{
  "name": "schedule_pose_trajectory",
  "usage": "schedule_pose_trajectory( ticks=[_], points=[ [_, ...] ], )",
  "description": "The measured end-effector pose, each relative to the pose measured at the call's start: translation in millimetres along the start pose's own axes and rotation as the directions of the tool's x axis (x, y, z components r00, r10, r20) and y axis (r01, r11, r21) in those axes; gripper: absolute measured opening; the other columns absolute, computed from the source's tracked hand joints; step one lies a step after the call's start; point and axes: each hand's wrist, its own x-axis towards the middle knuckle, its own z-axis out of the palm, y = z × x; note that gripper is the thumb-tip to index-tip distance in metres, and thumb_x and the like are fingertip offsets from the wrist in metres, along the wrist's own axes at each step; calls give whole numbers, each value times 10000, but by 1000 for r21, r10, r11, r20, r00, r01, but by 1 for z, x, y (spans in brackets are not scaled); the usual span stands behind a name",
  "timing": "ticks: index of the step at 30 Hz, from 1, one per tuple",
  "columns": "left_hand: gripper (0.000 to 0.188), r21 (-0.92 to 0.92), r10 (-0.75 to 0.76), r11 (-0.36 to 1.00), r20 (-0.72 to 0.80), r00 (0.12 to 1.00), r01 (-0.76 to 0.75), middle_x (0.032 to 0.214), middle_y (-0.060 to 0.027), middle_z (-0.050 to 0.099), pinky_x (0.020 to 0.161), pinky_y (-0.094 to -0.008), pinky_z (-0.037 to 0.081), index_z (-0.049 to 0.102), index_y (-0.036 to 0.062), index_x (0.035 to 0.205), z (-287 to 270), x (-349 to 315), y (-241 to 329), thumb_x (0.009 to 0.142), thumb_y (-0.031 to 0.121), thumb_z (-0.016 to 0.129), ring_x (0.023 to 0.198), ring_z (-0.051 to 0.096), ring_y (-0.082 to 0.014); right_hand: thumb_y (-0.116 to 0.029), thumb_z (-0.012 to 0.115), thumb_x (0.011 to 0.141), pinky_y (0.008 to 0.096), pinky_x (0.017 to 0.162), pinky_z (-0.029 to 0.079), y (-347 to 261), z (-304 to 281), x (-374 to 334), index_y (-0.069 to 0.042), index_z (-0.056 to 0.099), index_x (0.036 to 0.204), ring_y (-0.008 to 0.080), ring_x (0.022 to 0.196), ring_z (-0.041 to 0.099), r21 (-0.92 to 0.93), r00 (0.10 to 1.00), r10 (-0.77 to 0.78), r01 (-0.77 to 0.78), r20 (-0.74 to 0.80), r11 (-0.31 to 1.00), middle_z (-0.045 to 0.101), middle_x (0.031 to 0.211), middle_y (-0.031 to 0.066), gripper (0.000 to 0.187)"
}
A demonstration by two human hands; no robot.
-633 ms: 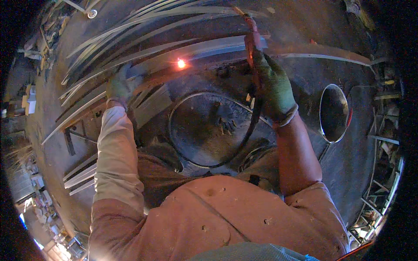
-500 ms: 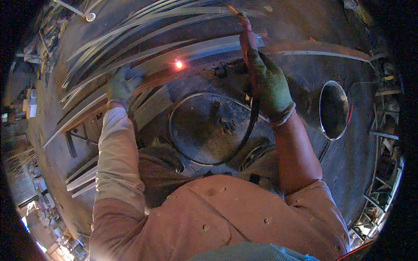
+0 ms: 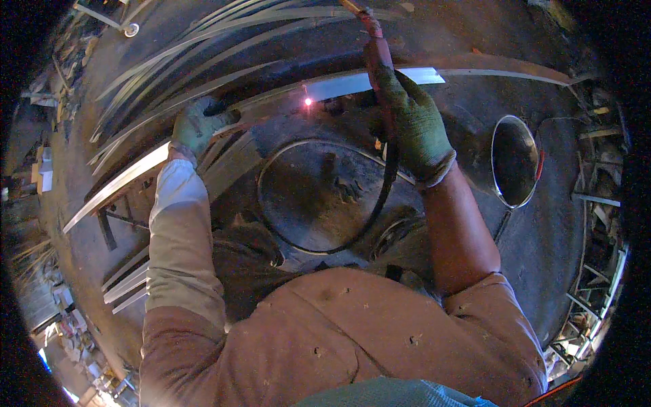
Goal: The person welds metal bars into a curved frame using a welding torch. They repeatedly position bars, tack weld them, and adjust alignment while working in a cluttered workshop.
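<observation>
My left hand (image 3: 201, 127), in a green glove, is closed around a long, slightly curved metal strip (image 3: 139, 169), with fingers bent over its upper edge. The strip runs from the lower left up to the right. A small pinkish-white glowing spot (image 3: 308, 102) sits on its lower edge between my hands. My right hand (image 3: 417, 122), also gloved, grips the reddish handle of a welding torch (image 3: 378, 54). The torch's copper-coloured tip points up and away, apart from the glowing spot. A dark cable hangs below my right hand.
A large metal ring (image 3: 319, 252) lies in front of my body, and a smaller hoop (image 3: 497, 180) stands to the right. Several metal strips (image 3: 169, 54) are spread at the far left. Shorter bars (image 3: 129, 281) lie at the near left. Stacked metal (image 3: 607, 224) lines the right side.
The strip has shifted to the right and turned, and its ends now look brighter. The glowing spot moved right with it. My left hand, blurred before, now appears sharply, curled on the strip.
</observation>
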Motion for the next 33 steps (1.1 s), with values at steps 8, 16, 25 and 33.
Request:
schedule_pose_trajectory(
  ticks=[8,16,25,33],
  points=[
    [529,366,111,929,-138,984,-54,1234,-252,842,978,-462,628,834,51,1310,12,5,-27,993,472,873,1114,824,-410,-600,712,1123,337,613,531,1,-3,0,-22,685,1443,153,711,667,45,999,9,-7,-42,999,699,980,34,661],
    [727,702,284,698,-92,954,-140,1557,-267,687,1155,-584,564,674,70,1546,33,-22,-10,943,425,870,1355,701,-487,-257,706,1080,444,807,613,5,-7,1,-150,480,1673,345,904,740,-188,998,40,-32,42,982,763,1165,172,643],
    [791,647,47,759,-159,986,68,1485,-284,703,1130,-602,573,605,73,1615,44,-18,2,871,163,858,1312,694,-539,-554,635,1174,373,866,636,-55,3,-4,36,699,1458,221,954,808,160,899,436,-424,-48,891,852,1110,159,658],
    [673,646,230,760,-158,960,-76,1507,-214,722,1030,-541,646,729,122,1486,20,-14,14,841,176,912,1247,758,-478,-627,639,1157,356,832,630,-46,1,-4,49,743,1373,195,930,798,165,924,380,-371,-32,914,854,1076,149,717]
  ],
)
